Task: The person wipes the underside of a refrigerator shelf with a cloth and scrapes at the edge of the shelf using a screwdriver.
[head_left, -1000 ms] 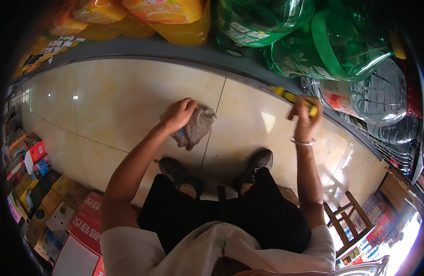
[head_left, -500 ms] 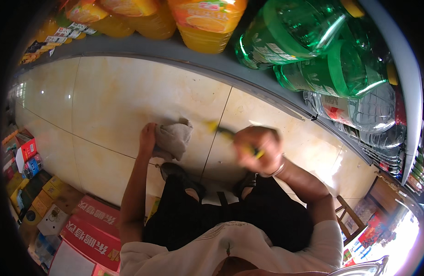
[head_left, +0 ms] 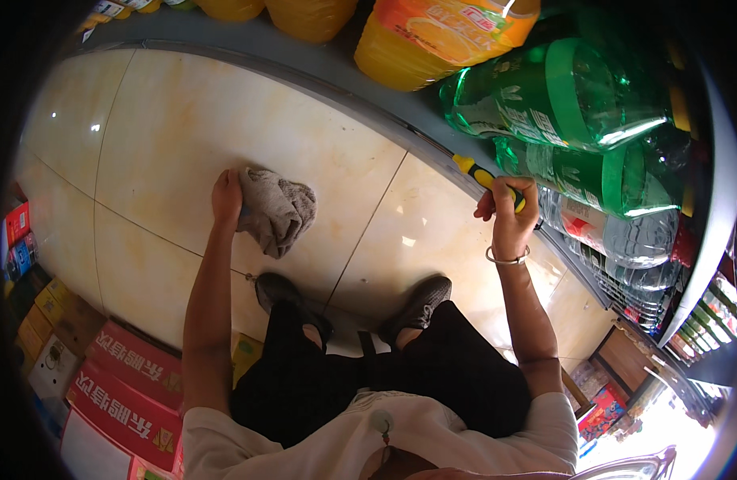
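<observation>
My left hand is closed on a crumpled grey-brown cloth held over the floor. My right hand, with a metal bangle at its wrist, grips a yellow-and-black screwdriver. The screwdriver's thin shaft reaches up-left to the grey shelf edge, its tip along that edge. Just beside this hand, green plastic bottles lie on their sides on the shelf, with a clear red-labelled bottle below them.
Orange juice bottles line the upper shelf. The tiled floor lies around my dark shoes. Red cartons and yellow boxes are stacked behind me at left. Wooden furniture is at lower right.
My right hand swung down toward the middle and has returned to the shelf edge with the screwdriver. My left hand has moved leftward with the cloth. The view has shifted along the shelf.
</observation>
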The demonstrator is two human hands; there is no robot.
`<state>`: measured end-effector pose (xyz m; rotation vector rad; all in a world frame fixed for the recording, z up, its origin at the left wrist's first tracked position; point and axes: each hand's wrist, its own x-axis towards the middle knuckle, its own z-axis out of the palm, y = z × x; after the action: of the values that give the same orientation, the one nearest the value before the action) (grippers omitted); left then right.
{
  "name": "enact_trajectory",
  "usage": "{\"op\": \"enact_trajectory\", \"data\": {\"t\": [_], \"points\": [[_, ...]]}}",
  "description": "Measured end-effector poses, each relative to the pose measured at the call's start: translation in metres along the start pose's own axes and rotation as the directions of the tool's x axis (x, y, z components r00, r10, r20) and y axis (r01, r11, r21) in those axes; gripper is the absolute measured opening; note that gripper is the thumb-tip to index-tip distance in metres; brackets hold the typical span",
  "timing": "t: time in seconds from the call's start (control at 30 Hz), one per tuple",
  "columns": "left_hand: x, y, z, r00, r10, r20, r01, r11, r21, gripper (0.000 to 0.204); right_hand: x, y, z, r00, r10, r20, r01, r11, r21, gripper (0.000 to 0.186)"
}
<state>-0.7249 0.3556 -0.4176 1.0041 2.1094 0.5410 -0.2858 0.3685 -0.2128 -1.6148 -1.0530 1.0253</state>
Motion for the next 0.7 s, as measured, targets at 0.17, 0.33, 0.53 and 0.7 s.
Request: {"op": "enact_trajectory", "data": {"t": [0.17,0.33,0.53,0.7], "points": [[0.021,-0.033,0.011,0.999,-0.007,-0.041,0.011,0.995,0.104,0.044,-0.010,-0.006,-0.007,0.998,0.034,0.051,-0.025,0.985,-0.171,0.008],[0.023,-0.033,0.014,0.998,0.026,-0.061,-0.014,0.982,0.189,0.046,-0.033,-0.002,-0.039,1.000,0.008,0.012,-0.007,0.995,-0.104,0.005],[-0.036,0.058,0.019,0.904,-0.128,0.408,0.383,0.668,-0.638,0.041,-0.071,0.042,-0.082,0.944,0.263,-0.198,-0.233,0.959,0.164,0.009],[-0.137,0.235,0.032,0.577,0.817,0.017,-0.711,0.512,-0.483,0.037,-0.096,0.067,-0.097,0.884,0.315,-0.345,-0.228,0.936,0.269,0.010]]}}
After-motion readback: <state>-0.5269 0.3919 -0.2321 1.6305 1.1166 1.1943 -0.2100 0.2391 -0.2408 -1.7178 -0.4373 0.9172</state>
